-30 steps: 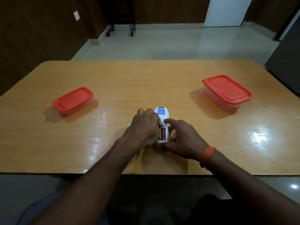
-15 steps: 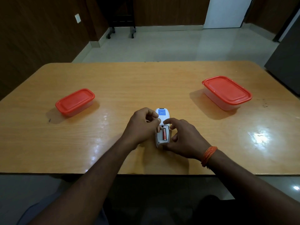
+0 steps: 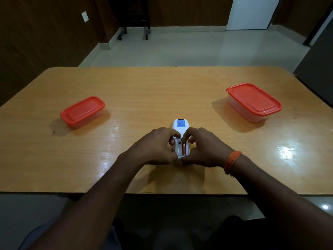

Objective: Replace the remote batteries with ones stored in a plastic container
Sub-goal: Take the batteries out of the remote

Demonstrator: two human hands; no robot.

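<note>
Remote lies back-up at the frame's lower centre, left hand and right hand curled round its sides. Its lone battery looks light, slick, rigid; lever from one end.

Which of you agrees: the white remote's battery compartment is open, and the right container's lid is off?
Wrong on the lid: the head view shows the right container with its red lid on. The white remote does have its battery compartment open.
</note>
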